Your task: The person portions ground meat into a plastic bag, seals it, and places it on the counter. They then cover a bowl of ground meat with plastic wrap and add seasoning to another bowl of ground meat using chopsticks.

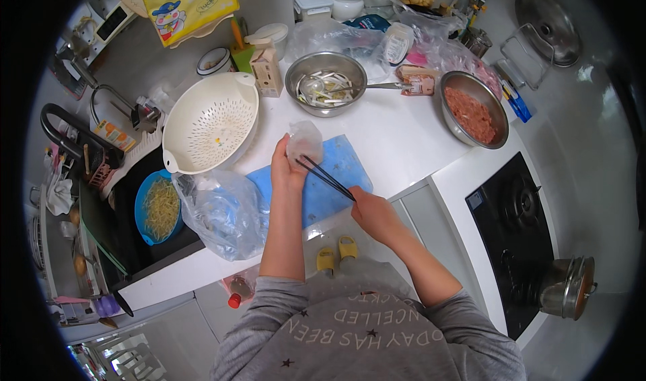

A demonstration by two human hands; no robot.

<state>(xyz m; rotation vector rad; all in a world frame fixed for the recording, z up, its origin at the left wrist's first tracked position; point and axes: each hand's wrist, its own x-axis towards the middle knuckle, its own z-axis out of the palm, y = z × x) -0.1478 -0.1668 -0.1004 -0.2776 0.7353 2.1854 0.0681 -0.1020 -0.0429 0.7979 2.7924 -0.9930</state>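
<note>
Over the blue cutting board point(335, 199) my left hand point(288, 169) holds a small translucent plastic bag or wrapper point(305, 141); what is inside it is hard to make out. My right hand point(376, 214) grips a pair of dark chopsticks point(328, 179), whose tips touch the wrapper or reach into it. Beyond my hands stands a steel bowl point(326, 109) with white sliced pieces and a metal spoon point(388, 86) resting in it. Farther right, another steel bowl point(449, 121) holds minced meat point(470, 114).
Left lie a cream colander point(176, 118), a crumpled plastic bag point(227, 219) and a blue basket of shredded pieces point(161, 209) in the dark sink point(176, 250). Bags and containers line the back. A black gas hob point(515, 255) with a steel pot point(560, 290) is at right.
</note>
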